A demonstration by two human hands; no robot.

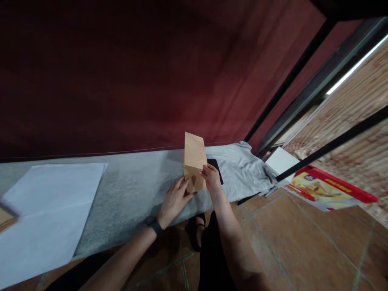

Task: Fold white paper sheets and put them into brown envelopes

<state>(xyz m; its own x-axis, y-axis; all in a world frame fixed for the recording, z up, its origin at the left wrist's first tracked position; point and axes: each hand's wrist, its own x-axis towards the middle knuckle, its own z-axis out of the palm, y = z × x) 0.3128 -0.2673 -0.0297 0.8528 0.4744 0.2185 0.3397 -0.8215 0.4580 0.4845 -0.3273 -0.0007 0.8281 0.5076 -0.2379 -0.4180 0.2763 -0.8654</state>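
A piece of brown paper (pixel 194 150), like a folded card or an envelope, stands up from the grey cloth-covered surface in front of me. My right hand (pixel 211 176) pinches its right edge near the fold. Faint small print shows on the raised part, and a lower brown part (pixel 195 185) lies on the cloth under it. My left hand (pixel 176 199), with a dark watch at the wrist, rests at the lower part's left edge. Its fingers are apart, the tips touching the paper. Partly hidden behind my right hand lies a flat black object (pixel 217 169).
A large white sheet (pixel 57 202) covers the left of the grey surface (pixel 130 194), with a brown paper stack (pixel 5 220) at its edge. A dark red curtain (pixel 136 81) hangs behind. Black bars (pixel 291 81), a white board (pixel 281 162) and a colourful box (pixel 327 188) stand right.
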